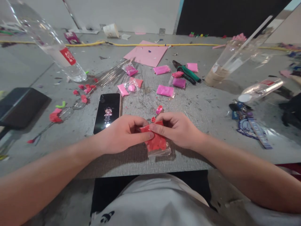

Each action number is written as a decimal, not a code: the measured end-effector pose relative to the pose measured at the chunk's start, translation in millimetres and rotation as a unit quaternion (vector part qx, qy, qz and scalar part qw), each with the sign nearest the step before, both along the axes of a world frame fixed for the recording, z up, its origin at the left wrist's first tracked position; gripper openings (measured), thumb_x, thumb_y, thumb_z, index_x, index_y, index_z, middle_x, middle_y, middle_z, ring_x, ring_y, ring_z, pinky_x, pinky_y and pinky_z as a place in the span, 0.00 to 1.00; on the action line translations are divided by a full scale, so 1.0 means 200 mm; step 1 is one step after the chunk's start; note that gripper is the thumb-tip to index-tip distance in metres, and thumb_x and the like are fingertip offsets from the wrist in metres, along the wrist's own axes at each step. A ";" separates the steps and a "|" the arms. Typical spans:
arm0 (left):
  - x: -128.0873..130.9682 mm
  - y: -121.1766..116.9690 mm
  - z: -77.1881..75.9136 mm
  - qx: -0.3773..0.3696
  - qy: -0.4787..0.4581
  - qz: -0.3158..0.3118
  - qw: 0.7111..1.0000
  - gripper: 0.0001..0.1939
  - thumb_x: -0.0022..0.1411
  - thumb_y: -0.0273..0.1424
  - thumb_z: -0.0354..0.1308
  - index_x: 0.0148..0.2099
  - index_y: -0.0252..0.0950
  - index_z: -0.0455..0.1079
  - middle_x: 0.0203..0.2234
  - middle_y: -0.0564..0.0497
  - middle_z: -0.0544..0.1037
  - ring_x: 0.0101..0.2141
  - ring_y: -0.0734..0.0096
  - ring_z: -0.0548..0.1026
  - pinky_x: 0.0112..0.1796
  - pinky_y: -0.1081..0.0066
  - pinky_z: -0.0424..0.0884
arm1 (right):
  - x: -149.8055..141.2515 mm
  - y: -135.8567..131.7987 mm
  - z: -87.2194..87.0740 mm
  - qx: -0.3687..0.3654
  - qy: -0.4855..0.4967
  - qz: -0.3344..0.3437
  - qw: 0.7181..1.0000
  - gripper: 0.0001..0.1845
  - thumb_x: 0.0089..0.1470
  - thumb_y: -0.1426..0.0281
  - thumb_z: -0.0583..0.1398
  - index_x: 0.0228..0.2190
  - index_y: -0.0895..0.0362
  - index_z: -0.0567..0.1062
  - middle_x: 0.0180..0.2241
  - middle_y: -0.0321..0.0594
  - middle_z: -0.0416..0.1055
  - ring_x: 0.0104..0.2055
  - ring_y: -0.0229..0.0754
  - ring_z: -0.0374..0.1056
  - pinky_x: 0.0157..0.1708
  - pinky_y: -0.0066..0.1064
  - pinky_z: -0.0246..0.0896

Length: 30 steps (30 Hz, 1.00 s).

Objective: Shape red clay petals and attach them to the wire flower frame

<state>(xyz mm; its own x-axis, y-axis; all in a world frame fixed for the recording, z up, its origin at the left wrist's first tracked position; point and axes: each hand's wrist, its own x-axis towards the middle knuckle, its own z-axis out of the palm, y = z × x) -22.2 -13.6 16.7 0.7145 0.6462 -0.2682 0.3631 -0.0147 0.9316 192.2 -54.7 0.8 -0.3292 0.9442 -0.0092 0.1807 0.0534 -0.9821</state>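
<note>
Both hands pinch the upper edge of a small clear packet of red clay-like material (156, 143) above the table's front edge. My left hand (124, 133) has its thumb pressed on the packet's left side. With thumb and fingers closed, my right hand (177, 129) grips the top right of the same packet. Just beyond the fingertips lie a small red piece (153, 119) and a pink-and-red flower-like piece (159, 109). A phone (107, 111) with a lit screen lies beside my left hand. The undersides of my fingers are hidden.
Several pink packets (166, 90) lie ahead, near green-handled pliers (188, 73) and thin wires (115, 73). A water bottle (56, 50) stands left, by a black box-like object (22, 106). At right are a plastic cup (218, 70), a lying bottle (261, 89) and keys (240, 110).
</note>
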 end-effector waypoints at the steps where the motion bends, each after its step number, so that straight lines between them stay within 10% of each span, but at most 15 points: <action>1: 0.00 0.00 0.00 0.004 0.003 -0.002 1.000 0.15 0.64 0.42 0.64 0.34 0.35 0.76 0.26 0.52 0.76 0.28 0.70 0.72 0.30 0.72 0.68 | 0.00 0.00 0.00 0.013 -0.004 0.002 1.000 0.16 0.58 0.60 0.67 0.27 0.59 0.76 0.23 0.32 0.68 0.26 0.32 0.61 0.24 0.25 0.56; 9: 0.01 -0.01 0.02 -0.025 -0.005 0.048 0.999 0.13 0.61 0.41 0.66 0.35 0.35 0.77 0.26 0.53 0.77 0.27 0.71 0.72 0.27 0.73 0.66 | 0.00 -0.01 0.02 0.013 0.013 -0.024 1.000 0.18 0.59 0.56 0.67 0.29 0.58 0.77 0.26 0.34 0.72 0.27 0.33 0.66 0.26 0.25 0.61; 17: 0.01 0.02 -0.03 -0.002 -0.117 0.164 0.980 0.11 0.63 0.38 0.67 0.33 0.36 0.77 0.25 0.54 0.77 0.27 0.75 0.71 0.30 0.75 0.67 | -0.04 -0.02 -0.02 -0.172 0.104 -0.004 0.980 0.18 0.54 0.57 0.70 0.37 0.57 0.74 0.26 0.33 0.75 0.21 0.31 0.64 0.19 0.23 0.58; 30: 0.01 0.01 0.01 0.028 -0.058 0.094 0.993 0.11 0.66 0.39 0.64 0.39 0.35 0.77 0.32 0.51 0.82 0.33 0.70 0.78 0.35 0.73 0.74 | -0.01 -0.02 0.00 -0.103 0.003 0.053 0.993 0.17 0.55 0.58 0.70 0.36 0.58 0.76 0.29 0.36 0.74 0.28 0.36 0.69 0.26 0.27 0.66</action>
